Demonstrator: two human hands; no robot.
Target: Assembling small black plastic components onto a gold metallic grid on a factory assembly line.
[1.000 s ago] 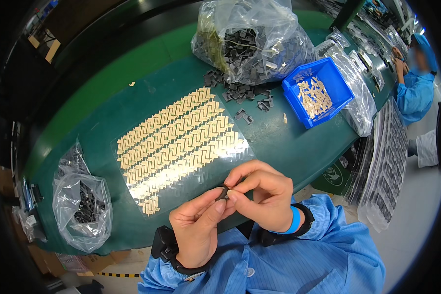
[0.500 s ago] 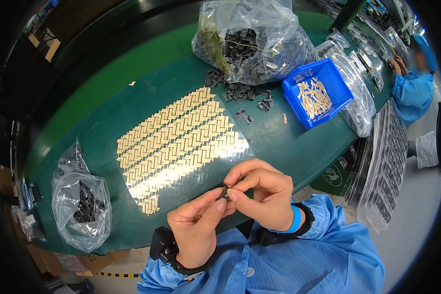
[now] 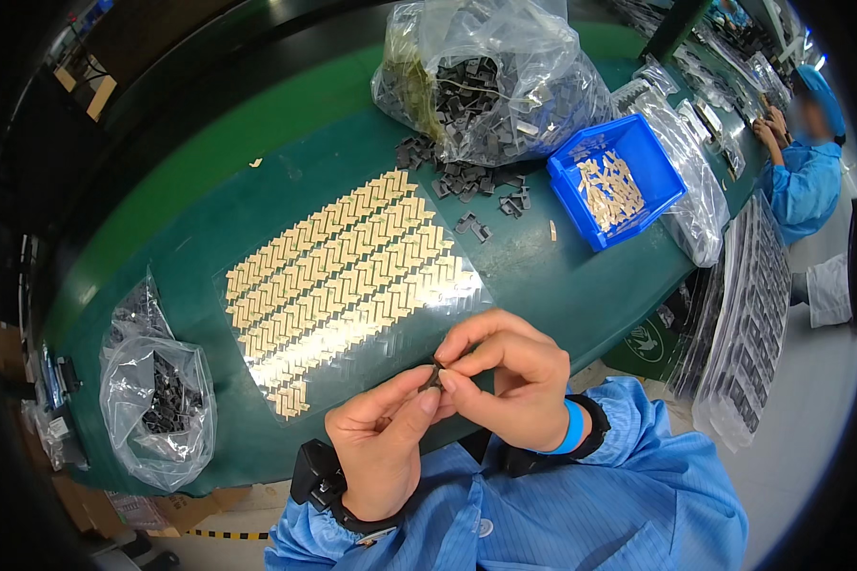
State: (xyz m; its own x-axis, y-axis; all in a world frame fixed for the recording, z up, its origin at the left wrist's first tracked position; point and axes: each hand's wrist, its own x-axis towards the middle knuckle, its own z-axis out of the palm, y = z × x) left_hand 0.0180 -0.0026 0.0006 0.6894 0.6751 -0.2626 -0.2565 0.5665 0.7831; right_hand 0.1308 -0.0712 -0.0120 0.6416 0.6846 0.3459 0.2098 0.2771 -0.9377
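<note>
Between my two hands is a small black plastic part (image 3: 432,377), mostly covered by the fingers. My left hand (image 3: 383,425) pinches it between thumb and forefinger. The thumb and fingers of my right hand (image 3: 512,381) close on its other side, at the upper edge. Just beyond the hands lies a clear sheet (image 3: 395,344) bearing rows of cream, L-shaped adhesive pieces (image 3: 338,257). Several like black parts (image 3: 467,181) are scattered past the sheet's far right corner.
A large clear bag (image 3: 505,95) of black parts stands at the back. Beside it, a blue bin (image 3: 664,171) holds cream pieces. A smaller bag (image 3: 167,419) of black parts lies at left. A co-worker in blue (image 3: 802,186) sits at far right.
My hands stay in nearly the same place around the black part, with only a slight shift of the right fingers. The co-worker's hands and arms have moved a little.
</note>
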